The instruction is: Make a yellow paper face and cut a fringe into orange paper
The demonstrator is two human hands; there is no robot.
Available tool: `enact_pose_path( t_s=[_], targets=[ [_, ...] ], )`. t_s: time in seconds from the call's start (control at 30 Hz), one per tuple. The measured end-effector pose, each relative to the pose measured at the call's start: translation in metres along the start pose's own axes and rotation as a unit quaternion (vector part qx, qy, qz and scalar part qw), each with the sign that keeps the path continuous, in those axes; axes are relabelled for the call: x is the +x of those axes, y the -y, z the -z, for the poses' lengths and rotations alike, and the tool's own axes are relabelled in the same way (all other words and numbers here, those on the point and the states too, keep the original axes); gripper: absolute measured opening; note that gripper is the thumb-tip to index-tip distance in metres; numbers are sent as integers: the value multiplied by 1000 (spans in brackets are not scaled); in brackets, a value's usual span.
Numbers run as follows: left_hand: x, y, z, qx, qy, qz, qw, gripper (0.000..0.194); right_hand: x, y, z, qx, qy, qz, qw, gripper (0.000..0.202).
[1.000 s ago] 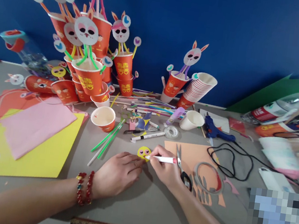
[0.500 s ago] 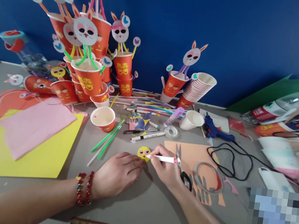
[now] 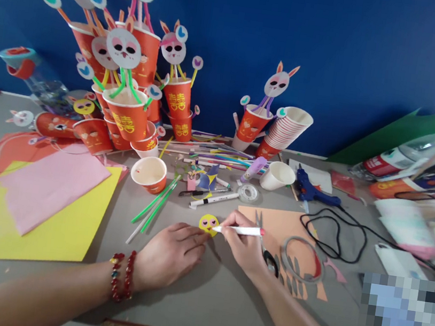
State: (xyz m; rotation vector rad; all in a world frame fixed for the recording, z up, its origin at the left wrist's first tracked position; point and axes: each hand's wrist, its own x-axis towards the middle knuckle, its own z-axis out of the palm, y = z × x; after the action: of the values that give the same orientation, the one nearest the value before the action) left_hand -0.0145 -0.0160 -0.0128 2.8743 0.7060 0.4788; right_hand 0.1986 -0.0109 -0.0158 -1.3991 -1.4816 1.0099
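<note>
A small yellow paper circle (image 3: 208, 223) with a drawn face lies on the grey table. My right hand (image 3: 244, 245) is closed round a white marker (image 3: 245, 231) with a red end, and the marker's tip is at the circle's right side. My left hand (image 3: 173, 254), with red bead bracelets on the wrist, rests palm down, its fingertips at the circle's lower edge. Scissors (image 3: 270, 262) lie partly behind my right hand on orange paper (image 3: 274, 220).
Red paper cups (image 3: 130, 118) with rabbit faces stand at the back left. Yellow paper (image 3: 71, 223) and pink paper (image 3: 53, 183) lie left. Green straws (image 3: 152, 210), pens (image 3: 214, 199), a tape roll (image 3: 248, 193) and a blue glue gun (image 3: 314, 190) lie beyond my hands.
The marker in my right hand has tilted slightly, its red end shifting a little right and up. My left hand has barely moved.
</note>
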Motion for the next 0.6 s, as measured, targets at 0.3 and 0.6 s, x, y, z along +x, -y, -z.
enact_pose_path(
  t_s=[0.3,0.6],
  targets=[
    [0,1,2,-9,-1,-3,1000,20,-2,-3,2,-7,-1,-18,1000,13],
    [2,0,6,-29,-28,6,999,18,-1,4,4,126,-53,-7,991,9]
  ],
)
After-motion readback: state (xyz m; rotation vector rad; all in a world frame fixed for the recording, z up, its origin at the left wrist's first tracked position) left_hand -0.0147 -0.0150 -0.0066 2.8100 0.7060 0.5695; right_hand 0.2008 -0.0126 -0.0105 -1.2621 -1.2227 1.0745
